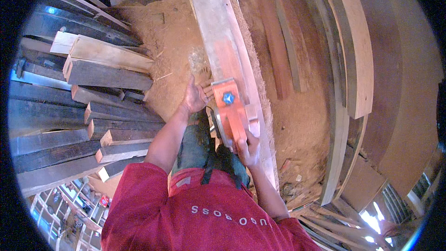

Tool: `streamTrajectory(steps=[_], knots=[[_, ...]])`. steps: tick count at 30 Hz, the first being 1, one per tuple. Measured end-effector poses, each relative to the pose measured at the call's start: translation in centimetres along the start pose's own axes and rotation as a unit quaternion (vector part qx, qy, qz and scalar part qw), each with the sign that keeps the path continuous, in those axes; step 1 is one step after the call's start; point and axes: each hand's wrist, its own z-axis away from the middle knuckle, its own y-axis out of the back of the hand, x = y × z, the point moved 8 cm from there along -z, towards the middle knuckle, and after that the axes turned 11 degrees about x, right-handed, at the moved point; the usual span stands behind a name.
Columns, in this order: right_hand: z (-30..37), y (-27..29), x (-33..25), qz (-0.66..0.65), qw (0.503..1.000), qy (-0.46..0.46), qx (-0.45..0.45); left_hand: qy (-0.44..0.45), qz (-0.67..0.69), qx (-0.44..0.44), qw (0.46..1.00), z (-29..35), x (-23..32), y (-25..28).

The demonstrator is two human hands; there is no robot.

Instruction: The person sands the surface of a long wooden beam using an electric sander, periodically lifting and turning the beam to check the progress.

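Observation:
An orange electric hand planer (234, 120) with a blue front knob rests on a long, pale wooden plank (207, 16). My right hand (249, 149) is wrapped round its rear handle. Beside the planer's front left side is my left hand (197, 96), fingers stretched out and thumb apart. Its fingertips come close to the planer's side, and I cannot tell whether they touch. Ahead of the planer, part of the plank's surface looks reddish, the rest greyish. Pale shavings (199, 59) show at the plank's left edge, just beyond my left hand.
Stacked beams (111, 73) fill the left side, their ends pointing toward me. Long boards (354, 42) lean along the right. Two loose planks (274, 46) lie on the dusty brown ground (297, 125) right of the workpiece. Metal framing (69, 211) shows at lower left.

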Motion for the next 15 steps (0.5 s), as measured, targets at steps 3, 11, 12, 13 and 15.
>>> streamTrajectory(steps=[3,11,12,13,15], knots=[[-5.6,-1.5,-3.5,0.038,0.998,0.048,0.024,0.012,-0.010,-0.015,1.000,1.6,-0.9,-2.4],[-21.8,-7.6,-15.1,0.039,0.981,0.177,0.074,-0.034,0.061,-0.167,0.983,0.3,-0.9,0.5],[-22.4,-8.0,-15.3,0.013,0.988,0.145,0.051,-0.033,0.063,-0.167,0.983,0.5,-1.1,0.3],[-21.8,-7.5,-15.3,0.036,0.984,0.164,0.056,-0.032,0.043,-0.123,0.991,0.5,-1.7,0.7],[-18.6,-6.3,-14.1,0.095,0.972,0.209,0.060,-0.032,0.024,-0.078,0.996,0.5,-2.0,1.0]])
